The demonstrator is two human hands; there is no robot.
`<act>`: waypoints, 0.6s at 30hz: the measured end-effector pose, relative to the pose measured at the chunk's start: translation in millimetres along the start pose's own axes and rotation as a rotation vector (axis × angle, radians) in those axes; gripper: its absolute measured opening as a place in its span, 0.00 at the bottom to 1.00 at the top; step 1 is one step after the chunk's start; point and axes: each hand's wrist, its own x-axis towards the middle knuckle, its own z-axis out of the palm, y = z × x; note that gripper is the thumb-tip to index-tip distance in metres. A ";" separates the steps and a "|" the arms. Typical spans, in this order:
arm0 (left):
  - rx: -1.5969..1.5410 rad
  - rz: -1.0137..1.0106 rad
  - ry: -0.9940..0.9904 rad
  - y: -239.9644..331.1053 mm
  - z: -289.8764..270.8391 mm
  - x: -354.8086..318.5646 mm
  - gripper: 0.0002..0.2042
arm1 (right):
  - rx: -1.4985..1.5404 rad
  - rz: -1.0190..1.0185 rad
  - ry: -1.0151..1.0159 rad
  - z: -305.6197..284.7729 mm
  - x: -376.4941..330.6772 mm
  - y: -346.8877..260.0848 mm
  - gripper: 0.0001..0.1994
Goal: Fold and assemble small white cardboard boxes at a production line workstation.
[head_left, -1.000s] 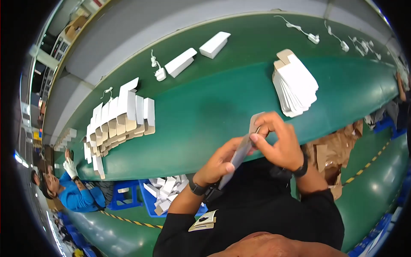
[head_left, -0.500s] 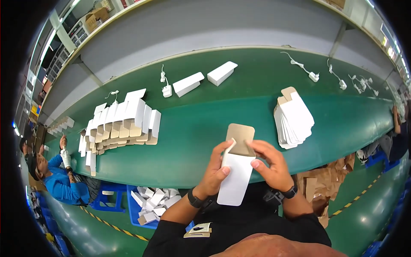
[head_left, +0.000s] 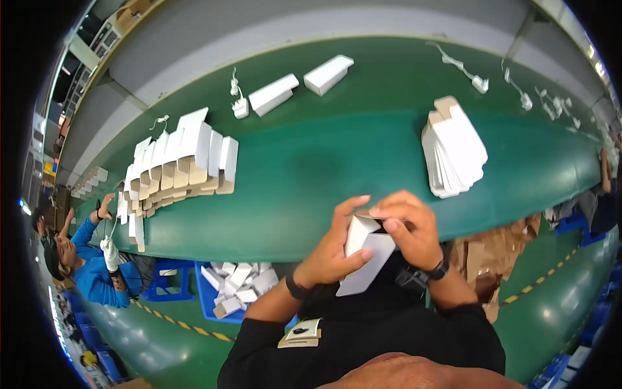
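Note:
A small white carton (head_left: pixel 366 254), opened up into a box shape, is held upright in front of my chest at the near edge of the green table (head_left: pixel 324 168). My left hand (head_left: pixel 334 249) grips its left side. My right hand (head_left: pixel 409 230) presses on the brown flap at its top end. A fanned stack of flat white cartons (head_left: pixel 453 149) lies on the table to the right. A long row of folded white boxes (head_left: pixel 178 165) stands on the table to the left.
Two closed white boxes (head_left: pixel 301 84) and white chargers with cords (head_left: pixel 238 104) lie at the far side. A blue bin of white boxes (head_left: pixel 236 288) sits below the table edge. A person in blue (head_left: pixel 91 266) works at the left. Brown cardboard (head_left: pixel 492 249) lies at the right.
The flat carton has been opened into a box shape. Its brown top flap, raised half a second ago, is now bent down under my right hand's fingers.

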 end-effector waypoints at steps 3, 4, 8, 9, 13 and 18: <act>0.513 0.212 -0.189 13.4 -8.9 6.8 0.42 | -0.035 0.017 -0.063 -2.3 1.4 -4.0 0.11; 0.500 0.177 -0.202 13.4 -5.7 -0.5 0.42 | 0.059 -0.023 -0.077 -0.8 1.2 -5.2 0.14; -0.029 -0.042 -0.068 6.3 -3.7 3.1 0.42 | 0.170 0.039 -0.060 -2.4 2.5 2.5 0.18; -0.106 -0.077 -0.061 4.8 -3.0 4.4 0.42 | 0.178 0.089 -0.050 -3.3 2.2 2.5 0.20; -0.252 -0.149 -0.014 3.4 -0.2 4.2 0.41 | 0.086 0.141 -0.134 -9.1 0.4 1.6 0.16; 0.008 0.012 -0.054 -11.9 -0.7 4.3 0.38 | 0.146 0.220 -0.048 -4.5 -2.8 5.2 0.12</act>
